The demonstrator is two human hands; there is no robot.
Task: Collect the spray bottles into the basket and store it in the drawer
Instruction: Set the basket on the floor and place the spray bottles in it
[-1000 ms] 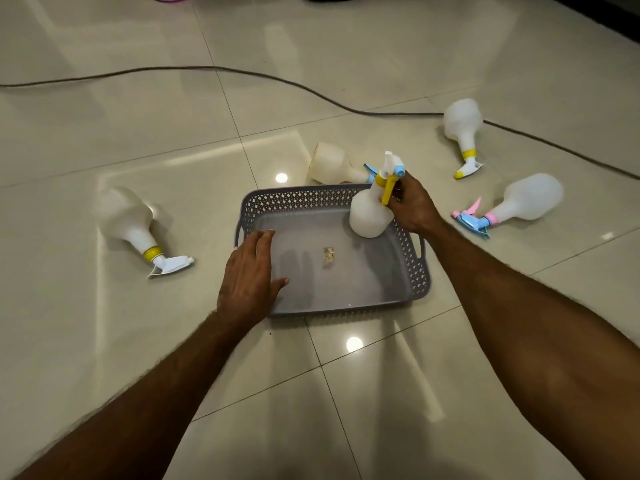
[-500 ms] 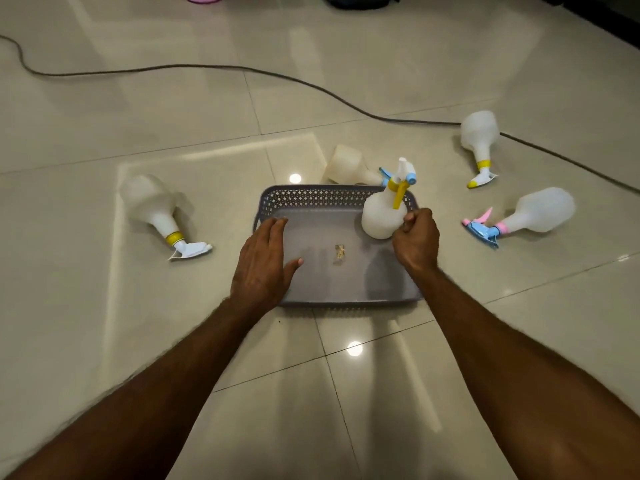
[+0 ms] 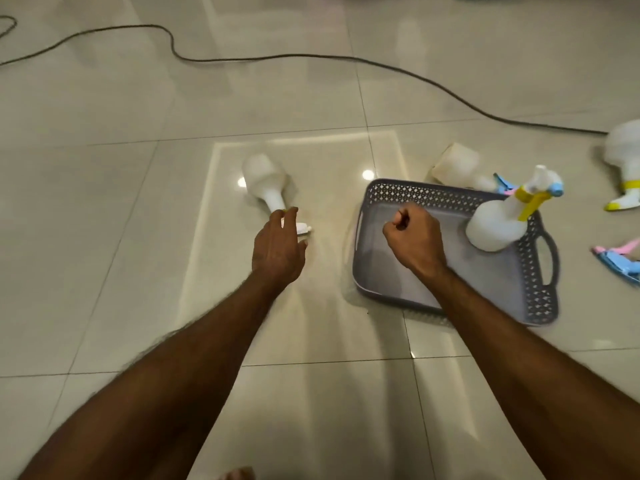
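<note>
While no label or writing is readable on any bottle, colours tell them apart. Your left hand [image 3: 278, 245] reaches over the sprayer head of the lying white bottle [image 3: 265, 183] on the floor [image 3: 104, 202], left of the basket; fingers curve down over the nozzle, but a closed grip can't be confirmed through the blur. Your right hand [image 3: 414, 237] is a fist holding nothing, hovering over the basket's left half. Grey basket [image 3: 530, 296] sits on the floor, perforated walls, handle cut-out on its right edge. One upright bottle [image 3: 497, 226] with yellow collar and blue nozzle stands in its far right corner. Another bottle [image 3: 457, 164] lies just behind the far rim, blue-pink trigger toward the right. At the right frame edge: a yellow-collared bottle [image 3: 623, 157], partly cropped, and a pink-blue trigger [image 3: 616, 263]. Dark cable [image 3: 311, 57] runs across the far floor, well apart from the basket. Open tile lies between your arms and to the left.
</note>
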